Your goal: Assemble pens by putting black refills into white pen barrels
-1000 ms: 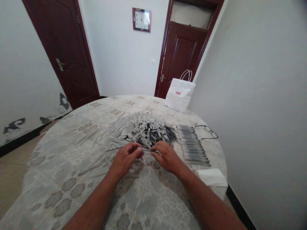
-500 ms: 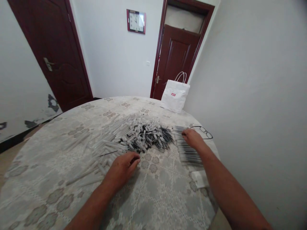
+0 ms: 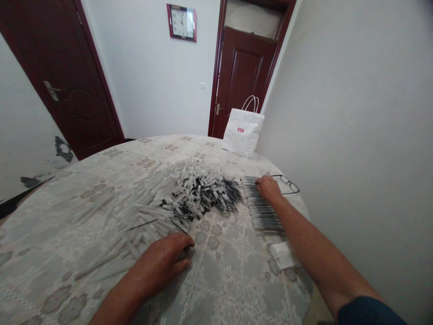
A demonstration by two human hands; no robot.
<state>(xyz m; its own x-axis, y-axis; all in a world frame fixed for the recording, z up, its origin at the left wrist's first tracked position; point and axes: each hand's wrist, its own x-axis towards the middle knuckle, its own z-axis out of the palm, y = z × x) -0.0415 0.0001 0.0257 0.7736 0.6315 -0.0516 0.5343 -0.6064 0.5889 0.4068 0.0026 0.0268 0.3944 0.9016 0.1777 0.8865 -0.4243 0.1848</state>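
Note:
My right hand (image 3: 269, 188) is over the top of a row of assembled pens (image 3: 265, 216). Its fingertips are pinched together at the upper pens, apparently on one pen, mostly hidden by the hand. My left hand (image 3: 171, 253) rests low at the near edge of a pile of clear pen barrels (image 3: 145, 212), thumb and forefinger apart with nothing visible between them. Just beyond its fingers, a thin black refill (image 3: 179, 226) slants across the pile. Another dark refill (image 3: 142, 224) lies on the barrels. White caps (image 3: 199, 194) and black refills (image 3: 233, 192) are heaped farther back.
Eyeglasses (image 3: 287, 184) lie to the right of the pen row. A folded white paper (image 3: 284, 255) sits by my right forearm. At the far edge of the round, cloth-covered table (image 3: 216, 289) stands a white paper bag (image 3: 243, 131).
My hands were together on a pen at the pile. My right hand moved right to the pen row. My left hand opened and drew back toward me. The view also shifted.

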